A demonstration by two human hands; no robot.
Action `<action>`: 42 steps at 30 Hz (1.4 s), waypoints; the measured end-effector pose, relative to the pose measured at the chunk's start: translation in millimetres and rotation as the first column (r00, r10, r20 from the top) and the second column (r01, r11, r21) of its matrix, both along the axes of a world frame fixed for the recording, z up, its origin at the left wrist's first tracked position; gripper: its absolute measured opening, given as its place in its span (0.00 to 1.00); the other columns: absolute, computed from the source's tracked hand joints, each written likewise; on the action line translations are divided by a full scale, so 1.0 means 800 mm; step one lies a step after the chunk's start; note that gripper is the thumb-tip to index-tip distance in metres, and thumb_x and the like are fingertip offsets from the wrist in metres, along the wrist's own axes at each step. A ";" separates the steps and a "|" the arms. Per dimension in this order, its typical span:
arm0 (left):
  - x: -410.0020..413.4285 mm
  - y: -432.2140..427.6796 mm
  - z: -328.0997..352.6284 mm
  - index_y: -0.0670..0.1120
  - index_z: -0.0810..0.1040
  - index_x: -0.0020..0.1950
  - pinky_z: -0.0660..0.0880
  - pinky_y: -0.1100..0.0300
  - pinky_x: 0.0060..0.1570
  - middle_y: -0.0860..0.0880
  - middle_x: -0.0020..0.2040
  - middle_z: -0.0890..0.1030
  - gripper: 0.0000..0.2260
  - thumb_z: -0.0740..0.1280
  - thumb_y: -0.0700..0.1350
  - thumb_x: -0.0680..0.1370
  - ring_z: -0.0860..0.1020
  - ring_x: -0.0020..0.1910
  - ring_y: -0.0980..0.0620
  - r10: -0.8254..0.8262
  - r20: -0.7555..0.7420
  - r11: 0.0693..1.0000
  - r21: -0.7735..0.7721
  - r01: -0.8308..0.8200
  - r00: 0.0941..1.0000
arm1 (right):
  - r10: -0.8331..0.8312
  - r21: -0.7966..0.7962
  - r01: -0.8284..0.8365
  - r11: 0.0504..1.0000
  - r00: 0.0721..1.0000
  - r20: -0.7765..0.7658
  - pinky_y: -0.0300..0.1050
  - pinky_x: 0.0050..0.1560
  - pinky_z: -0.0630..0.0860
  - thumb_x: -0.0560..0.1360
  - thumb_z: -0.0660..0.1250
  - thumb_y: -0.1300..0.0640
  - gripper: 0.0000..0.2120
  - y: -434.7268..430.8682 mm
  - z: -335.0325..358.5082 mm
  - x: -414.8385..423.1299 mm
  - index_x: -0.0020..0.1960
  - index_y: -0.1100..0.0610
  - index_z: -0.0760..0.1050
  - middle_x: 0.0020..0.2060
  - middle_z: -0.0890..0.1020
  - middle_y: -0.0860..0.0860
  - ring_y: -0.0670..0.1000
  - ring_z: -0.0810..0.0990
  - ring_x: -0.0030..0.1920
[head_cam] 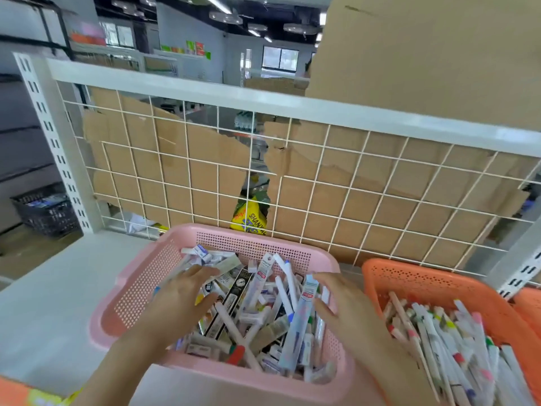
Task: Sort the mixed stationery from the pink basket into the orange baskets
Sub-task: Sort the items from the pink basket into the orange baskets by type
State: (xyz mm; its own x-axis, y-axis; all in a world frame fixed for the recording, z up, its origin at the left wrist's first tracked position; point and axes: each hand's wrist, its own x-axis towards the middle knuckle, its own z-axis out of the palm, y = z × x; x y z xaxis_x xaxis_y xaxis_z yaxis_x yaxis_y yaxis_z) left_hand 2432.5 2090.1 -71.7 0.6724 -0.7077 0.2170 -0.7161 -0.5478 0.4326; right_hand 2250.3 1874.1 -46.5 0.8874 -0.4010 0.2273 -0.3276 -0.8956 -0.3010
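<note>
A pink basket sits on the white shelf in front of me, filled with mixed stationery: pens, erasers and flat boxed packs. My left hand reaches into its left side, fingers straight over the pile. Over the right side hovers my right hand, fingers spread and relaxed, beside a long blue-and-white pack. Neither hand grips anything. To the right stands an orange basket holding several pens and pencils.
A second orange basket shows at the far right edge, and an orange corner at the bottom left. A white wire grid backed with cardboard closes the shelf behind. A dark crate stands on the floor at left.
</note>
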 end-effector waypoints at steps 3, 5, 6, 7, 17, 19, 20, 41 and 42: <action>0.013 -0.005 0.002 0.54 0.67 0.69 0.67 0.62 0.59 0.55 0.67 0.70 0.18 0.62 0.51 0.79 0.73 0.59 0.54 -0.067 0.013 0.997 0.045 0.066 0.998 | -0.011 0.015 0.013 1.000 0.993 -0.113 0.44 0.56 0.71 0.79 0.59 0.50 0.21 0.007 -0.001 0.040 0.71 0.46 0.62 0.62 0.74 0.45 0.48 0.75 0.58; 0.019 -0.008 0.000 0.54 0.66 0.70 0.64 0.63 0.61 0.56 0.68 0.69 0.18 0.60 0.51 0.80 0.70 0.64 0.55 -0.109 0.013 0.992 0.062 0.108 0.994 | -0.017 0.037 0.026 0.999 0.979 -0.202 0.46 0.51 0.73 0.79 0.60 0.51 0.18 0.007 -0.006 0.068 0.68 0.50 0.66 0.56 0.78 0.49 0.51 0.78 0.54; 0.022 -0.009 -0.003 0.55 0.66 0.70 0.64 0.63 0.62 0.57 0.69 0.69 0.18 0.59 0.52 0.80 0.69 0.65 0.56 -0.128 0.001 0.989 0.075 0.128 0.992 | -0.023 0.045 0.034 0.998 0.970 -0.241 0.47 0.47 0.73 0.79 0.59 0.52 0.15 0.005 -0.009 0.082 0.64 0.52 0.69 0.51 0.80 0.51 0.52 0.79 0.49; 0.025 -0.010 -0.007 0.56 0.66 0.69 0.64 0.62 0.63 0.58 0.69 0.68 0.18 0.59 0.52 0.80 0.69 0.65 0.57 -0.147 -0.019 0.986 0.079 0.148 0.989 | -0.035 0.042 0.048 0.998 0.960 -0.279 0.47 0.41 0.73 0.79 0.59 0.53 0.12 0.003 -0.012 0.093 0.60 0.55 0.70 0.47 0.80 0.53 0.53 0.80 0.45; 0.024 -0.008 -0.013 0.57 0.68 0.66 0.70 0.63 0.56 0.59 0.67 0.69 0.15 0.60 0.51 0.79 0.75 0.54 0.58 -0.246 -0.118 0.967 0.042 0.253 0.962 | -0.062 0.035 0.079 0.996 0.933 -0.353 0.43 0.35 0.69 0.78 0.61 0.51 0.09 0.003 -0.031 0.122 0.53 0.56 0.71 0.42 0.78 0.53 0.53 0.78 0.41; 0.022 -0.009 -0.010 0.56 0.69 0.66 0.68 0.67 0.56 0.58 0.66 0.71 0.15 0.61 0.50 0.79 0.74 0.58 0.59 -0.265 -0.114 0.962 0.037 0.271 0.957 | -0.086 0.056 0.108 0.993 0.949 -0.302 0.44 0.33 0.66 0.79 0.58 0.52 0.07 0.001 -0.032 0.123 0.49 0.55 0.70 0.37 0.76 0.51 0.52 0.76 0.38; 0.021 -0.009 -0.008 0.56 0.69 0.66 0.66 0.71 0.54 0.59 0.65 0.71 0.15 0.61 0.50 0.79 0.72 0.59 0.60 -0.282 -0.112 0.957 0.043 0.288 0.953 | -0.113 0.068 0.135 0.988 0.957 -0.269 0.44 0.32 0.66 0.80 0.57 0.52 0.07 0.000 -0.031 0.124 0.46 0.54 0.70 0.34 0.74 0.49 0.52 0.75 0.37; 0.010 -0.043 -0.017 0.48 0.73 0.52 0.70 0.57 0.51 0.51 0.49 0.71 0.10 0.66 0.49 0.73 0.72 0.51 0.51 -0.529 -0.167 0.669 0.522 0.529 0.832 | -0.172 0.444 0.085 0.892 0.972 0.160 0.47 0.33 0.71 0.81 0.57 0.53 0.05 -0.003 -0.024 0.121 0.48 0.52 0.66 0.30 0.73 0.49 0.49 0.72 0.28; 0.011 -0.039 -0.015 0.48 0.72 0.53 0.69 0.59 0.50 0.52 0.49 0.71 0.09 0.65 0.49 0.75 0.72 0.50 0.53 -0.528 -0.174 0.689 0.485 0.539 0.831 | -0.165 0.460 0.069 0.885 0.971 0.174 0.48 0.33 0.71 0.81 0.57 0.52 0.04 -0.002 -0.024 0.120 0.48 0.52 0.67 0.30 0.73 0.50 0.49 0.72 0.28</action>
